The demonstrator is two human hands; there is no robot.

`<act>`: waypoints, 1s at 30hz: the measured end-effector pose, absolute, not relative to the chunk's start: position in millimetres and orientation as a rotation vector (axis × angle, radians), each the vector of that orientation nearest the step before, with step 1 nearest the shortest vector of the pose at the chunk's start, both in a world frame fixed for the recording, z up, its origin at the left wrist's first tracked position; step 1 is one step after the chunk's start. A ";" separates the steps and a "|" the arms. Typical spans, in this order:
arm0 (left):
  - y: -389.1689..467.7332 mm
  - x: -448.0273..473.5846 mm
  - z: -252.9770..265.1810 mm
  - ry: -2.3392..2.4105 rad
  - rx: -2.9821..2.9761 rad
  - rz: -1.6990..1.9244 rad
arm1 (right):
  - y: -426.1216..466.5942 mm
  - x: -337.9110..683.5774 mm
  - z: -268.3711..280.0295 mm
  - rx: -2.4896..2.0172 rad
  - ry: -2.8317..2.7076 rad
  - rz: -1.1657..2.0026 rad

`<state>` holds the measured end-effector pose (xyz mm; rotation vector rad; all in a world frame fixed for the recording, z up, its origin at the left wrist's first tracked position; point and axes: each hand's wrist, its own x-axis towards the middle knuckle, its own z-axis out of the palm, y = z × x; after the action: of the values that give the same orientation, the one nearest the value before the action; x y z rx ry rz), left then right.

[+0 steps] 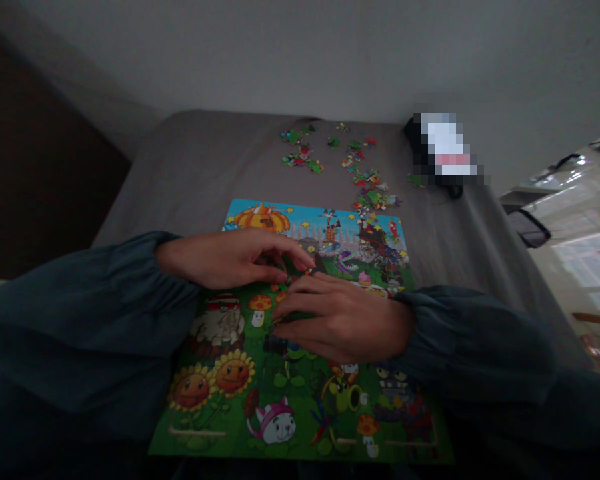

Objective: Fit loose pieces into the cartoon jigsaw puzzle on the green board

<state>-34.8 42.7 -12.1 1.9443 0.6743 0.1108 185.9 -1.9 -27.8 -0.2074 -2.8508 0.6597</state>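
On the bed-like surface in front of me lies a picture puzzle (275,400) with cartoon sunflowers, mushrooms and a pumpkin on a green and blue ground. My left hand (245,257) reaches over its middle from the left, thumb and fingers bent toward each other. From the right, my right hand (345,313) rests low over the puzzle with its fingers curled, and its index finger meets the left fingertips. What lies between the fingers of either hand is hidden or too small to make out.
Several loose puzzle pieces (303,160) are scattered beyond the puzzle, with more pieces (373,199) near its upper right edge. A dark object (415,143) with a blurred-out face lies at the back right. A grey cloth (180,173) covers the surface up to the wall (280,60).
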 end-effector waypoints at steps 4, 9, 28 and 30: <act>42.9 -35.4 -13.5 0.662 1.968 0.124 | -0.9 186.7 -26.8 -0.141 -2.902 0.555; 42.6 -34.4 -11.0 0.670 2.004 0.127 | 0.1 188.2 -25.8 -0.068 -2.900 0.471; 31.5 -32.2 -12.6 0.827 1.358 0.311 | 14.4 199.4 -20.0 -0.653 -2.557 0.548; 30.7 -31.8 -16.1 0.776 1.249 0.348 | 14.9 199.0 -24.7 -0.643 -2.597 0.668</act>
<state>-31.8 30.7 -16.1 1.2490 0.7759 0.3484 199.0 14.9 -24.7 -0.6432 -2.5974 0.6679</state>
